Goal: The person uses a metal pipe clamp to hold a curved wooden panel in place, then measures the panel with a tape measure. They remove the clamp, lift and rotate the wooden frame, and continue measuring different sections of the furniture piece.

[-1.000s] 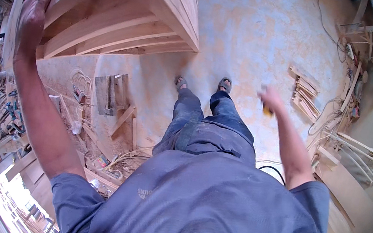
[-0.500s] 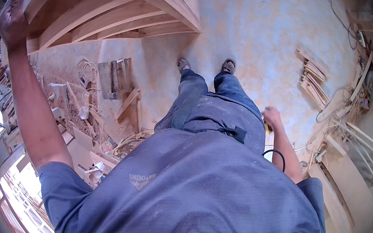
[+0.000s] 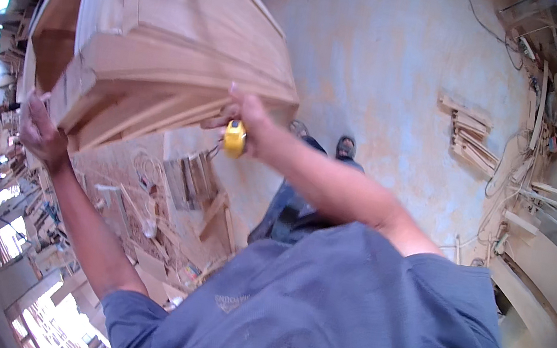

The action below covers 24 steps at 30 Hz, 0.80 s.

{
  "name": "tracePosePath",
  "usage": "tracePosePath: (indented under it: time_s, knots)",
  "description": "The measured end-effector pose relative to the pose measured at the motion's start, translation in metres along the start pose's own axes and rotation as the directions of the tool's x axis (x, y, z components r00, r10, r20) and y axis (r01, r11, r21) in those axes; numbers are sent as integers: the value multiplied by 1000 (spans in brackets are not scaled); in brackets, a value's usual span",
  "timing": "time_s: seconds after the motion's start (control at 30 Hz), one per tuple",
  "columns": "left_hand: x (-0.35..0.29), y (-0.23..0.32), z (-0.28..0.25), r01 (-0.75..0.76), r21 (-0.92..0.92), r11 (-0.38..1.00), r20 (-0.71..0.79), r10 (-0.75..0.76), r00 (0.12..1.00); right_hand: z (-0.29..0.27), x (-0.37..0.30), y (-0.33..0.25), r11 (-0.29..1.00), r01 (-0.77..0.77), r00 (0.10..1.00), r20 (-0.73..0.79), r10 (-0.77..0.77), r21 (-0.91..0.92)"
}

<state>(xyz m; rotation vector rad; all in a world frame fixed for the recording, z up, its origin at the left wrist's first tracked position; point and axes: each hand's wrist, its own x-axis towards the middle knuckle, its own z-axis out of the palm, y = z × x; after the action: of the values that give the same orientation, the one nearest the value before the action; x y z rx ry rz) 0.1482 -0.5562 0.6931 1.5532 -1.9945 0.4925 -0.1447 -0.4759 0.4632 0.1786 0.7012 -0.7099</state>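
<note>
Here's the wooden frame piece (image 3: 188, 56), pale and panelled, filling the far left, its curved slats showing along the near underside. The left hand (image 3: 45, 133) is up at its near left corner, fingers against the wood; whether they close around the edge, I can't tell. And across comes the right hand (image 3: 251, 125), grasping a yellow tape measure (image 3: 234, 140) right by the frame's near lower edge, the forearm angled over the legs! On the right, a stack of wood strips (image 3: 472, 139) lies on the blotchy floor (image 3: 395, 69), with a sandalled foot (image 3: 346, 147) between it and the frame.
</note>
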Motion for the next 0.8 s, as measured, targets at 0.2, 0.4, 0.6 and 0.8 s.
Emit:
tracePosePath:
  time_s: [0.2,0.4,0.6,0.8]
  knots:
    - [20,15,13,115,-219,969,-15,-121,993,24,67,-13,931,157,988,-53,-148,331]
    - [63,7,24,107,-196,975,-20,-114,993,44,69,-51,945,110,994,-60,-96,309]
    - [92,16,57,231,-361,904,-9,-251,968,44,95,-107,928,99,995,-63,-81,358]
    - [132,30,83,205,-345,916,-83,-247,965,68,101,-183,950,44,998,-53,-29,309]
